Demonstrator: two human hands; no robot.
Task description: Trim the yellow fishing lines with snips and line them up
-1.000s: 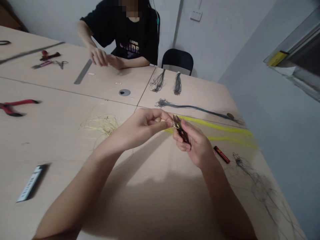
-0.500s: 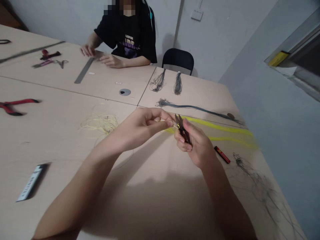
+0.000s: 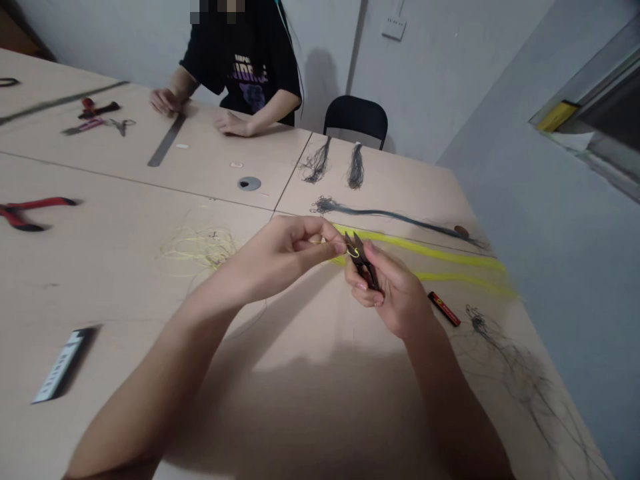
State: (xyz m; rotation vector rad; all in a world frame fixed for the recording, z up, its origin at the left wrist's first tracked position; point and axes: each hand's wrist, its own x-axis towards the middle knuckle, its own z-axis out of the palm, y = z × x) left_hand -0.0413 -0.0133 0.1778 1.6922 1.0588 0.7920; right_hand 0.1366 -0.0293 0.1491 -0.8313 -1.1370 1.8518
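Observation:
Between thumb and fingertips, my left hand [image 3: 300,257] pinches a thin yellow cord [image 3: 354,251], which forms a small loop at the fingertips. My right hand [image 3: 387,283] is wrapped round small dark thread snips [image 3: 367,267]. Their two blades point up and away, spread apart, with the cord loop right at them; whether the cord lies between the blades I cannot tell. Behind my hands run bright yellow cord strands [image 3: 440,255] across the table. Left of my left wrist lies a loose tangle of pale yellow cord [image 3: 200,248].
A co-worker [image 3: 245,73] sits opposite, one hand at a steel ruler [image 3: 167,141]. Dark cord bundles [image 3: 385,213] lie beyond my hands. Red-handled pliers [image 3: 40,207] and a white-labelled box [image 3: 63,367] are at left. A red-black lighter-like stick [image 3: 444,309] and tangled dark threads [image 3: 515,360] lie right.
The snips have shifted slightly left and their blades are spread wider. My left hand stays put. Across the table, the co-worker has leaned left and their hands have moved apart.

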